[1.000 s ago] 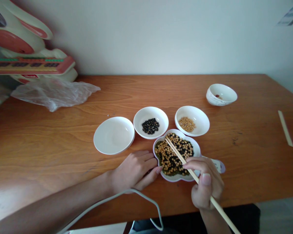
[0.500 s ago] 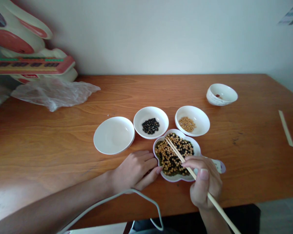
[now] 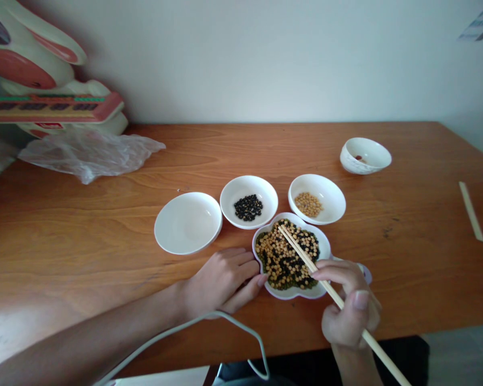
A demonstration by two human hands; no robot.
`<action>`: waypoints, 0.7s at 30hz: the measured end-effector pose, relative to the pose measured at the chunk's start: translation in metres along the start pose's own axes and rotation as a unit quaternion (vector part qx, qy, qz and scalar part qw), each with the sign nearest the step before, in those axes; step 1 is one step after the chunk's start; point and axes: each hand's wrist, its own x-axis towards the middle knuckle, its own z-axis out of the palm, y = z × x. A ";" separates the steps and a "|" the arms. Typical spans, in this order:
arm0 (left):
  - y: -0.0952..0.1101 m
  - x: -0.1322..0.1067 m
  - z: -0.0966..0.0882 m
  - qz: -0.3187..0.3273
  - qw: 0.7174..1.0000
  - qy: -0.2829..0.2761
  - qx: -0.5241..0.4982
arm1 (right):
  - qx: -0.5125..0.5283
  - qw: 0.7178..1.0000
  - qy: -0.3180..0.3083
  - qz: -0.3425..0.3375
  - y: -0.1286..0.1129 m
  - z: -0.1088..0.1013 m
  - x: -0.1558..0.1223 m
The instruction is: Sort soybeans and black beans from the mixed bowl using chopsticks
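Observation:
A flower-shaped white dish (image 3: 324,247) near the table's front edge holds mixed yellow, black and green beans. My right hand (image 3: 348,308) grips a pair of wooden chopsticks (image 3: 306,256), their tips resting over the far part of the bean pile. My left hand (image 3: 221,280) lies on the table with fingers loosely curled, fingertips touching the dish's left rim. Behind the dish stand three white bowls: an empty bowl (image 3: 188,222) on the left, a bowl of black beans (image 3: 248,201) in the middle, a bowl of yellow beans (image 3: 316,199) on the right.
A small patterned bowl (image 3: 365,155) sits at the back right. A paper chopstick sleeve (image 3: 470,210) lies near the right edge. A crumpled clear plastic bag (image 3: 89,151) and a red-and-white rabbit figure (image 3: 44,80) occupy the back left. A grey cable (image 3: 209,332) loops over my left forearm.
My right hand has slid a little right and toward me, and the chopstick tips have shifted slightly right over the beans. My left hand has stayed put.

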 end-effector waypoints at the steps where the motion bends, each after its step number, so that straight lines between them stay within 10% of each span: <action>1: 0.000 0.000 0.000 0.000 1.000 0.000 -0.001 | -0.002 1.000 -0.011 -0.006 0.001 0.001 0.000; 21: 0.000 0.000 -0.001 -0.010 1.000 -0.015 -0.012 | -0.083 0.992 -0.089 -0.029 -0.005 0.001 0.008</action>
